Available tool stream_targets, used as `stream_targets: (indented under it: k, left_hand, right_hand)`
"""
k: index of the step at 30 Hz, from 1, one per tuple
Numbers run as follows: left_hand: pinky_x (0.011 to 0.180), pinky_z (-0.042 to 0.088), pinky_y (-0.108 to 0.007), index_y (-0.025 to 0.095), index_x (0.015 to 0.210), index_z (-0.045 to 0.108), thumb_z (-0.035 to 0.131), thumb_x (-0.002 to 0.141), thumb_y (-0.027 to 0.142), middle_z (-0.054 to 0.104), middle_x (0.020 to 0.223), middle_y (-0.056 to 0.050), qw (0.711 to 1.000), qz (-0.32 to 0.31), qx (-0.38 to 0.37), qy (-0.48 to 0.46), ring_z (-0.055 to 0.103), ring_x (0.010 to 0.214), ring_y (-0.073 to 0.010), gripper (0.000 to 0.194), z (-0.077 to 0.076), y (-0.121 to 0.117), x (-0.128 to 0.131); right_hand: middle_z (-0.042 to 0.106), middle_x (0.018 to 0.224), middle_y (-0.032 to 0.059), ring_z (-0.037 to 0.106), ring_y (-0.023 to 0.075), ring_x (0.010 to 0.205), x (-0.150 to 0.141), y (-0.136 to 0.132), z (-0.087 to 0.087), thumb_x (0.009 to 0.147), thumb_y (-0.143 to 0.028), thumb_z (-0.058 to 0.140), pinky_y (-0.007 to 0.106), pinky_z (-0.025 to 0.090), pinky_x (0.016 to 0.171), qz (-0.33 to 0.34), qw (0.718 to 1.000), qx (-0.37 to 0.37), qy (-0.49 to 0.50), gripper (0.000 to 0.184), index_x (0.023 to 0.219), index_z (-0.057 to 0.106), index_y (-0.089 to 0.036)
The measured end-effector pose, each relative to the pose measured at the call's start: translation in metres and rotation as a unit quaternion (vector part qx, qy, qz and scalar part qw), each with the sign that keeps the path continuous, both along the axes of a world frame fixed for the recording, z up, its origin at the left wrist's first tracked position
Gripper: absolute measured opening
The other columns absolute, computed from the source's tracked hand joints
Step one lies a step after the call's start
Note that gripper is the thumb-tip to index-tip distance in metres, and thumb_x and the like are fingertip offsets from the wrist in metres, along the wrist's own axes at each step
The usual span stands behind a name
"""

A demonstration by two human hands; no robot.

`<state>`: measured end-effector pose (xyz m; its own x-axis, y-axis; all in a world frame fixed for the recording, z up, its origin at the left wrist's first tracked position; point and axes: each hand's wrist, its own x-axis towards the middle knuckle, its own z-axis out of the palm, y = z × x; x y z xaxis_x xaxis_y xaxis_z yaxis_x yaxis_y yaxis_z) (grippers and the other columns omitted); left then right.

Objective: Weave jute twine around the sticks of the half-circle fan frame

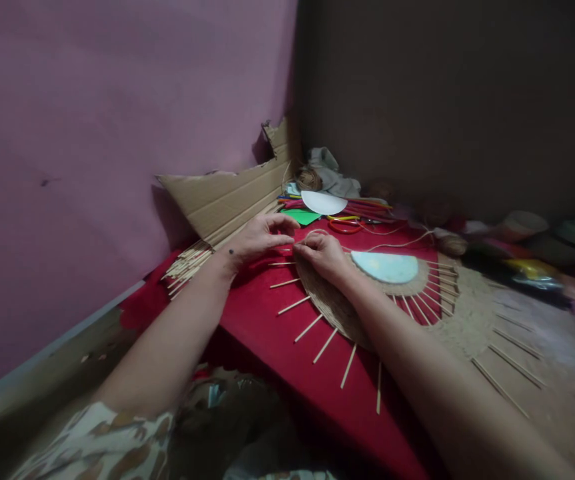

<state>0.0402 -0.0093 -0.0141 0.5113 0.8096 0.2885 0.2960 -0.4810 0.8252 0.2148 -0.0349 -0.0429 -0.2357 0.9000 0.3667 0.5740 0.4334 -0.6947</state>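
Observation:
A round woven jute piece (334, 303) with thin wooden sticks (308, 327) fanning out from its rim lies on a red cloth (267, 313). A pale blue half-disc (386, 266) sits at its centre. My left hand (260, 237) is at the piece's far edge, fingers curled in a pinch on a thin jute string (392, 244). My right hand (323, 255) rests on the weave right beside it, fingers closed on the same string or a stick end; which one I cannot make out.
A bundle of loose sticks (187, 263) and a torn cardboard sheet (227, 193) lie against the pink wall at left. Behind are a white paper disc (323, 202), green paper (301, 216), coloured rods, red rings, a twine ball (451, 245) and cloth clutter at right.

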Motion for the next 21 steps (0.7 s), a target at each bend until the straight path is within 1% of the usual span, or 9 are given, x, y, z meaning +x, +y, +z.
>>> stream_targets:
  k: [1,5,10,12,16,21]
  left_hand:
    - [0.073,0.046,-0.027,0.011,0.096,0.067,0.066,0.069,0.024,0.067,0.085,-0.005,1.0,0.002,0.003,0.024,0.059,0.078,-0.0147,0.03,-0.002,0.002,-0.001]
    - [0.073,0.047,-0.027,0.012,0.091,0.071,0.061,0.073,0.024,0.07,0.085,-0.005,0.993,-0.038,-0.018,0.113,0.062,0.077,-0.0157,0.024,-0.01,0.007,0.0]
    - [0.067,0.043,-0.024,0.014,0.085,0.073,0.059,0.075,0.025,0.071,0.077,-0.003,0.982,-0.009,0.033,0.187,0.06,0.07,-0.014,0.02,-0.011,0.008,0.004]
    - [0.065,0.042,-0.024,0.014,0.083,0.073,0.06,0.074,0.025,0.07,0.074,-0.004,0.982,-0.011,0.038,0.186,0.059,0.067,-0.0138,0.019,-0.011,0.008,0.005]
    - [0.065,0.041,-0.025,0.013,0.08,0.074,0.063,0.072,0.023,0.069,0.072,-0.005,0.986,-0.019,0.03,0.165,0.057,0.066,-0.0137,0.016,-0.011,0.009,0.005]
    - [0.064,0.04,-0.024,0.012,0.081,0.074,0.062,0.073,0.022,0.07,0.073,-0.005,0.986,-0.028,0.012,0.167,0.056,0.065,-0.0132,0.017,-0.011,0.009,0.005]
  right_hand:
    - [0.048,0.054,-0.0025,0.043,0.0107,0.057,0.0,-0.002,0.002,0.08,-0.028,0.057,0.024,0.032,0.057,-0.007,1.0,-0.002,0.005,0.03,0.052,0.054,-0.017]
    - [0.051,0.056,-0.0015,0.046,0.0118,0.061,0.0,-0.007,0.009,0.081,-0.028,0.057,0.025,0.035,0.06,-0.025,0.999,0.002,0.026,0.03,0.053,0.056,-0.017]
    - [0.055,0.06,-0.0004,0.051,0.0128,0.067,-0.002,-0.008,0.014,0.077,-0.021,0.06,0.025,0.039,0.067,-0.048,0.997,0.021,0.064,0.023,0.054,0.059,-0.016]
    - [0.057,0.061,-0.0001,0.052,0.0126,0.066,-0.002,-0.011,0.018,0.075,-0.021,0.06,0.025,0.04,0.066,-0.056,0.995,0.003,0.088,0.021,0.055,0.061,-0.016]
    - [0.062,0.063,0.0004,0.055,0.0125,0.064,0.002,-0.022,0.028,0.074,-0.026,0.061,0.026,0.042,0.064,-0.054,0.985,-0.061,0.15,0.017,0.062,0.064,-0.015]
    - [0.069,0.071,0.0054,0.061,0.0152,0.071,0.014,-0.042,0.037,0.073,-0.033,0.063,0.029,0.046,0.072,-0.031,0.962,-0.126,0.241,0.021,0.069,0.069,-0.014]
